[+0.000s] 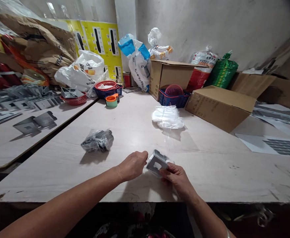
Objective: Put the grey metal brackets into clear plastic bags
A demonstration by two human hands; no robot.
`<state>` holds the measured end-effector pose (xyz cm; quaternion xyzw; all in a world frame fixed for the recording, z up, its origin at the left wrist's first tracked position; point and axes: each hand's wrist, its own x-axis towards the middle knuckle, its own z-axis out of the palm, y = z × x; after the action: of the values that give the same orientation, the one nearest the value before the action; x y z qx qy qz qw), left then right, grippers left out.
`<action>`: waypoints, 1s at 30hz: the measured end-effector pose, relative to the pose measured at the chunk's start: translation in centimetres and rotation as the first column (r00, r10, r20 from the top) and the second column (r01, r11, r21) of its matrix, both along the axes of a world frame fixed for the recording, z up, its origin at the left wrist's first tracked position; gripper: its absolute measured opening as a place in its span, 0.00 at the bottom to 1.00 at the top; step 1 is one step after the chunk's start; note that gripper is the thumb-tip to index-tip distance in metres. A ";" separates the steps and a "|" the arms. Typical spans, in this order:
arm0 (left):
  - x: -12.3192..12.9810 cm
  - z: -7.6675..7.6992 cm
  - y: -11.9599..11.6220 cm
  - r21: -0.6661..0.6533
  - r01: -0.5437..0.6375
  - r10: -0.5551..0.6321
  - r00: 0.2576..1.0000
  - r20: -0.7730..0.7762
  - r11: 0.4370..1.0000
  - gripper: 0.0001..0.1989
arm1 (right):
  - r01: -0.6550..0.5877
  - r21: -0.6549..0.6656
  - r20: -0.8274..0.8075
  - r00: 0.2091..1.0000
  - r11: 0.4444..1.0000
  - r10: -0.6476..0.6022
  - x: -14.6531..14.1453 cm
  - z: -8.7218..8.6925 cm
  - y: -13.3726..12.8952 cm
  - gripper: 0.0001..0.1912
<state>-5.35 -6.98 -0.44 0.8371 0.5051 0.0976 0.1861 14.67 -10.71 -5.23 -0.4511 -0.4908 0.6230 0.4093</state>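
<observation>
Bagging-type handling at lower centre of frame: right hand has its fingers closed on a grey metal bracket with a cutout, sitting in a clear plastic bag just above the bench edge. Left hand beside it, fingers curled, tips at the bag's edge; grip unclear. Knotted bag of dark metal parts left of the hands. Folded clear bags further up the bench. Upper right, white sack reads "FUTUY…", rest unclear. Upper left, brown paper sack shows "YOU…". Cardboard box has small print, too small to read.
</observation>
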 end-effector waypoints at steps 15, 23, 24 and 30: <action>-0.2 -2.2 -1.4 -0.329 -0.098 0.192 0.945 0.266 0.939 0.03 | -0.211 -0.148 0.383 0.888 0.966 0.253 0.7 0.8 0.5 0.18; 0.5 -2.9 -1.9 -0.174 0.003 0.048 0.957 0.285 0.985 0.05 | -0.216 0.384 0.865 0.424 0.898 -0.267 0.5 2.4 -0.7 0.19; 0.7 -2.9 -1.8 -0.154 0.040 0.008 0.955 0.295 0.987 0.06 | -0.251 0.420 0.865 0.402 0.872 -0.300 0.5 2.6 -0.7 0.19; 0.5 -3.3 -2.1 -0.246 -0.025 0.129 0.899 0.419 0.969 0.10 | -0.405 0.582 0.766 0.564 0.705 -0.308 0.7 1.8 0.1 0.07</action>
<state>-4.83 -9.08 -3.76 0.7460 0.4923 0.2276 0.3865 15.42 -10.64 -3.46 -0.4784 -0.8341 0.1110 0.2511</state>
